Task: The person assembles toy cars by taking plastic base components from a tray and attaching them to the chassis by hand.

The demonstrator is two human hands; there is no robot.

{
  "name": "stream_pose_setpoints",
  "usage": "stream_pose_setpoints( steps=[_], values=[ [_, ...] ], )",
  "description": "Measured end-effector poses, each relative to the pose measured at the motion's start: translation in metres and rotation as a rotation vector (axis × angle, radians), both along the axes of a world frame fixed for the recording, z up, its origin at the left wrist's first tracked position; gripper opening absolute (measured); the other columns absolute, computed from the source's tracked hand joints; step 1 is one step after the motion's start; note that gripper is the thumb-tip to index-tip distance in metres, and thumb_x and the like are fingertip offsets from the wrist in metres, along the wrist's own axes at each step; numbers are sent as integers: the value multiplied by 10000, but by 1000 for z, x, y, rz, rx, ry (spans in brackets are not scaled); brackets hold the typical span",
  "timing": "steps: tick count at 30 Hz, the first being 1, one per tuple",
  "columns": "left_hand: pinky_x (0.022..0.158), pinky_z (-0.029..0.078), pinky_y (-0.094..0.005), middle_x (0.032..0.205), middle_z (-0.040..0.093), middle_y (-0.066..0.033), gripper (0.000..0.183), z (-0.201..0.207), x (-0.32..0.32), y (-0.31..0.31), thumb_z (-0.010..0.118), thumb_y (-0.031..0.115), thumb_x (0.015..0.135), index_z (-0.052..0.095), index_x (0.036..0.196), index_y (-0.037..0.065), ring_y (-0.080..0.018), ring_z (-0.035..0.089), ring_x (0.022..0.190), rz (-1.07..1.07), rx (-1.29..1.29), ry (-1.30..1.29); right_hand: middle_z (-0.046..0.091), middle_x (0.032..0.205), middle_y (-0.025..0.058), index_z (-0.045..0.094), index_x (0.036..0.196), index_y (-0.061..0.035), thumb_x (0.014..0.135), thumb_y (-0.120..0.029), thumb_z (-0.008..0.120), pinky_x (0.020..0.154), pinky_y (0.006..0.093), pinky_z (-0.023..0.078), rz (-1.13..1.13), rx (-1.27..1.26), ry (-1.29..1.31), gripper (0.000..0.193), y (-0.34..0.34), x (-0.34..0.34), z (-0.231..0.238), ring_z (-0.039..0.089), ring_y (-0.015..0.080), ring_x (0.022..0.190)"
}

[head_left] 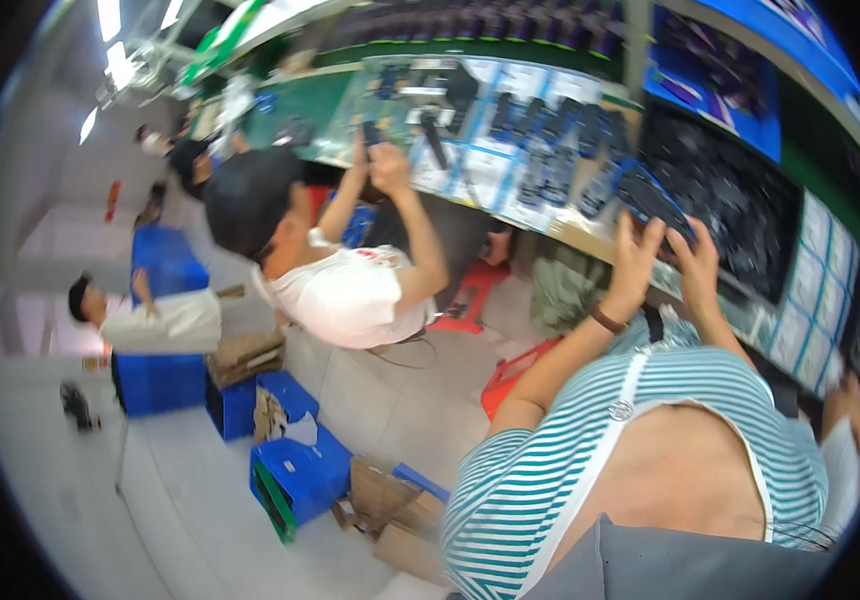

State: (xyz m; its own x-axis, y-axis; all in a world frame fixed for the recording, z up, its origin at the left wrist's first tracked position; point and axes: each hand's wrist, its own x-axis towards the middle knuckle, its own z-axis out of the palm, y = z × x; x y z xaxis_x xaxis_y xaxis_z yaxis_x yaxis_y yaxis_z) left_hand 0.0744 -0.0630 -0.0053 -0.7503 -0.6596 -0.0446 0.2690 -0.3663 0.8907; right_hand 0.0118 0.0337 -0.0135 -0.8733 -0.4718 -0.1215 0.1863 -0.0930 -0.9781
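Observation:
A black, oblong handheld device with blue edging [653, 200] is gripped between my two hands above the workbench edge. My left hand [634, 265], with a brown band at its wrist, closes on the device's near left side. On the near right side, the fingers of my right hand [695, 262] are wrapped round it. The device's exact kind is too blurred to tell. Just beyond it, several similar dark devices [557, 125] lie in rows on a white and blue sheet. A large black tray [782, 262] with dark, glossy pieces sits to the right.
Blue bins [763, 115] stand on the shelf above the bench. At my left a co-worker in a white shirt [350, 295] handles a dark item. Red stools [510, 378] are below the bench. Blue crates [302, 475] and cardboard [382, 492] lie on the floor behind.

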Motion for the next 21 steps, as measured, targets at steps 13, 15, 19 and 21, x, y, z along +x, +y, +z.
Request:
stream_pose_setpoints(
  steps=[13, 15, 19, 21],
  values=[
    [862, 488, -340, 1251, 529, -75, 645, -80, -21, -119, 627, 255, 949, 289, 1446, 21, -187, 538, 1074, 274, 44, -261, 484, 1370, 121, 402, 1420, -61, 965, -196, 570, 985, 335, 430, 129, 144, 56, 504, 17, -4, -25, 530, 200, 1201],
    [933, 463, -355, 1319, 431, -186, 621, -106, -18, -176, 615, 167, 937, 237, 1392, -21, -240, 524, 1110, 206, -59, -275, 551, 1296, 106, 491, 1348, -39, 967, -177, 562, 924, 302, 455, 72, 180, -37, 412, 30, -7, -21, 568, 179, 1136],
    [871, 494, -349, 1153, 570, -178, 433, -181, 21, -311, 577, 49, 915, 405, 1306, -21, -239, 596, 1013, 558, -565, -427, 587, 1240, 84, 534, 1301, -31, 969, -179, 562, 888, 279, 469, 60, 198, -1, 364, 17, -12, -16, 590, 162, 1088],
    [887, 457, -417, 1071, 624, -233, 352, -181, -11, -302, 577, 26, 867, 529, 1208, -49, -367, 600, 1002, 257, -692, -648, 614, 1192, 56, 569, 1248, -15, 948, -151, 574, 899, 275, 458, -102, 279, -15, 330, 49, -11, -20, 588, 133, 1064]
  ],
)
